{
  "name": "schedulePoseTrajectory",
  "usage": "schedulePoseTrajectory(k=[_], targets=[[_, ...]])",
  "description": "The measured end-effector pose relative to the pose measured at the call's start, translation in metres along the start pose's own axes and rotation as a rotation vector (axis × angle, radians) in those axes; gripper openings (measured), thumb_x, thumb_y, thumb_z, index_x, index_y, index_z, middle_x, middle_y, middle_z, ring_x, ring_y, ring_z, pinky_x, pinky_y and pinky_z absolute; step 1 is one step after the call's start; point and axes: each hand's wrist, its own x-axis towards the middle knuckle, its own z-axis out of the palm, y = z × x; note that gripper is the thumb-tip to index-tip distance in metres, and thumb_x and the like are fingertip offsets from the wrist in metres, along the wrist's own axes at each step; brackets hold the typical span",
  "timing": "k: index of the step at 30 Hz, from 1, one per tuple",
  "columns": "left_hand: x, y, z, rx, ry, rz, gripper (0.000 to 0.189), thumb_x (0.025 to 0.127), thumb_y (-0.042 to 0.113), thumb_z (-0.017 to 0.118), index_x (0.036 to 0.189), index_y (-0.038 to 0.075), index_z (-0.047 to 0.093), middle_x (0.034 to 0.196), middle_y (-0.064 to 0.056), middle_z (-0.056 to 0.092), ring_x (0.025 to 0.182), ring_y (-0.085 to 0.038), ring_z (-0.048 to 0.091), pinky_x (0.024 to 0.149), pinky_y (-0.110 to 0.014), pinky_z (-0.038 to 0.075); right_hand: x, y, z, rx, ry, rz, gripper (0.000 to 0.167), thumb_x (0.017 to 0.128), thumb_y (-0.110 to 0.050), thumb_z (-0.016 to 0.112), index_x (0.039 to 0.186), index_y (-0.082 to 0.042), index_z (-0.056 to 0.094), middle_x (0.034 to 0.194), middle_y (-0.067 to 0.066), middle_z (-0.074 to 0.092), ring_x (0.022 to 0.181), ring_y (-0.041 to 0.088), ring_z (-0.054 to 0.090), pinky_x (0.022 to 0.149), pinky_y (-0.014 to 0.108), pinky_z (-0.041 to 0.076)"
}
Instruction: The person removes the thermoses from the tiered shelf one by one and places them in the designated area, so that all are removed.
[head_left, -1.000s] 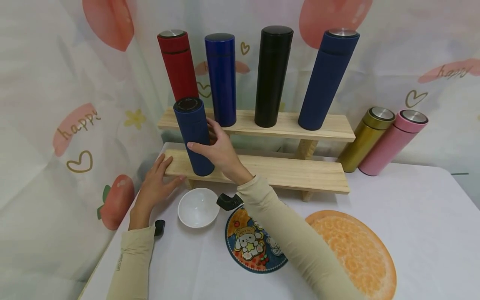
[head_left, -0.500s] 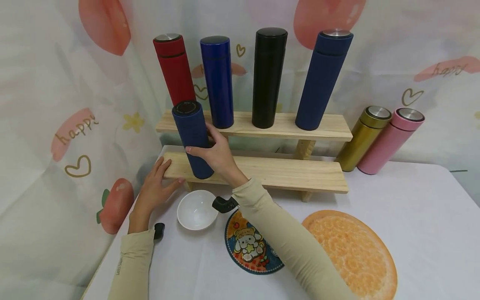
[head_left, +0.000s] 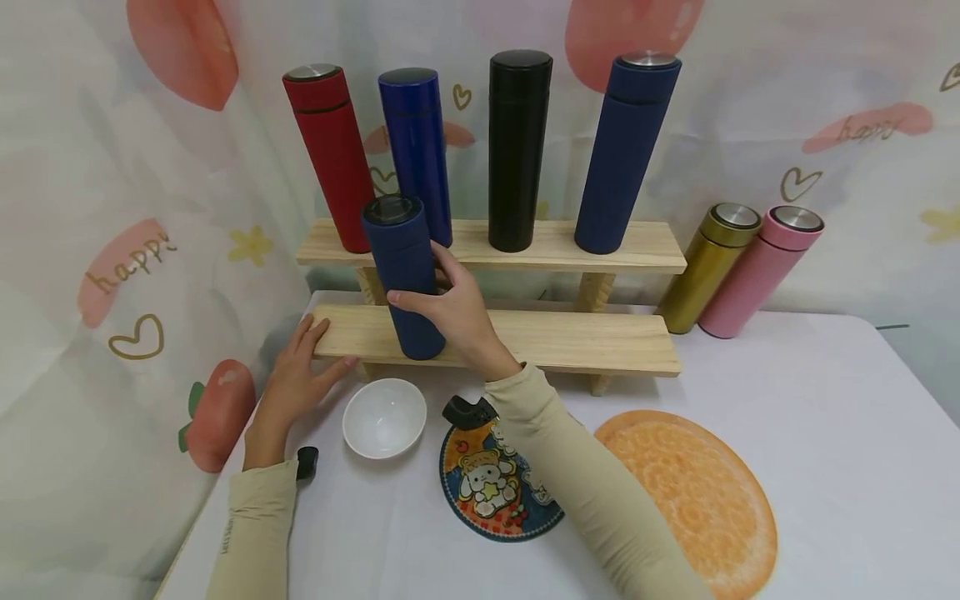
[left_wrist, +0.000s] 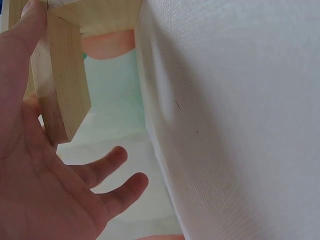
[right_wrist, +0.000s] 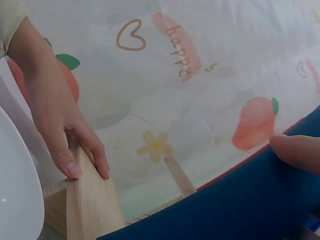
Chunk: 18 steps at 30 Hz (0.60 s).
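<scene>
In the head view my right hand (head_left: 457, 312) grips a dark-blue thermos bottle (head_left: 408, 279) by its side, thumb in front and fingers behind. Its base overlaps the left part of the lower wooden shelf (head_left: 570, 340). The same bottle (right_wrist: 220, 210) fills the bottom of the right wrist view. My left hand (head_left: 294, 379) holds the left end of that shelf; in the left wrist view the thumb presses the shelf board (left_wrist: 65, 75) while two fingers stick out free below it. On the upper shelf (head_left: 555, 252) stand red (head_left: 330, 158), glossy blue (head_left: 416, 150), black (head_left: 519, 150) and navy (head_left: 626, 154) bottles.
A white bowl (head_left: 384, 418) sits before the rack's left end. A round cartoon mat (head_left: 487, 492) lies near it, partly under the right sleeve, with an orange round mat (head_left: 697, 500) to the right. Gold (head_left: 705, 271) and pink (head_left: 761, 271) bottles stand right of the rack.
My right hand has carried the dark-blue bottle slightly right along the lower shelf, uncovering more of the red bottle. The left hand stays at the shelf's end. The head view has shifted a little.
</scene>
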Motion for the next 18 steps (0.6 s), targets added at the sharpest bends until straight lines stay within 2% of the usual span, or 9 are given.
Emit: schedulePoseTrajectory(k=[5,11,18], targets=[[0.001,-0.003,0.001,0.010,0.007,0.003,0.094,0.102,0.056,0.068,0.171,0.011,0.024,0.178,-0.018,0.007,0.154,-0.060,0.017,0.117,-0.079,0.020,-0.005,0.000,-0.012,-0.017,0.025,0.007,0.090,0.092,-0.021,0.083,0.168,-0.014,0.036,0.154,0.010,0.054,0.134,0.030,0.057,0.112,0.055,0.046],[0.001,-0.005,0.002,0.012,0.006,0.012,0.095,0.101,0.057,0.068,0.171,0.010,0.024,0.178,-0.019,0.007,0.155,-0.059,0.017,0.116,-0.080,0.021,-0.010,-0.001,-0.026,-0.012,0.037,-0.033,0.082,0.093,-0.017,0.083,0.164,-0.014,0.043,0.151,0.007,0.058,0.133,0.028,0.058,0.111,0.054,0.047],[0.002,-0.006,0.002,0.003,0.008,0.011,0.095,0.101,0.058,0.067,0.171,0.011,0.024,0.178,-0.018,0.007,0.155,-0.059,0.015,0.116,-0.080,0.020,-0.015,-0.008,-0.041,0.062,0.058,-0.027,0.081,0.092,-0.011,0.083,0.163,-0.013,0.045,0.149,0.008,0.059,0.132,0.028,0.059,0.111,0.052,0.048]])
